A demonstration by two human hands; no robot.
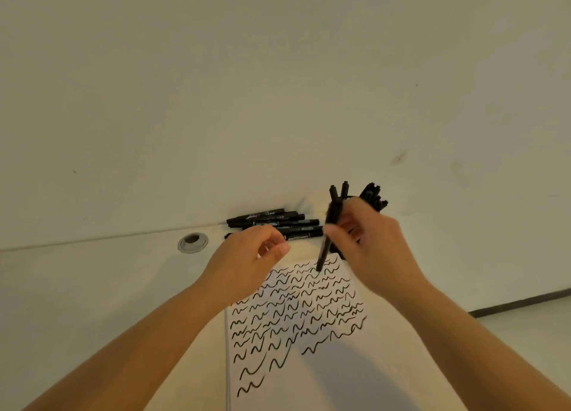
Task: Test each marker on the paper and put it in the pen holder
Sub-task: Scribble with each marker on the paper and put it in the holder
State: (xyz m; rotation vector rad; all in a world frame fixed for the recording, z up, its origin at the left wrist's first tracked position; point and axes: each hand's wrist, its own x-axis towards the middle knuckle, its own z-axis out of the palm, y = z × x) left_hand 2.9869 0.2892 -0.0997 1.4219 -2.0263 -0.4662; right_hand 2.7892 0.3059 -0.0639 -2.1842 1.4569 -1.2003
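My right hand has its fingers curled round a black marker, held steeply with the tip down. The tip sits at the far edge of the paper, on or just above the top row of squiggles; I cannot tell whether it touches. The marker's upper end is blurred where it passes my fingers.

My left hand hovers just left of it over the paper's far left corner. Its fingers are curled in with the thumb against the fingertips. It may be pinching something small, but I cannot make out what, so I cannot tell whether it holds anything.

The paper lies flat on the table between my forearms, covered with rows of black wavy lines, small near the far edge and larger nearer to me.

Beyond my left hand a pile of markers lies on its side against the wall, all pointing roughly left to right. Behind my right hand the holder is mostly hidden; several markers stand up out of it, their ends fanning apart above my knuckles.

Left of the pile a round grey grommet is set into the table.
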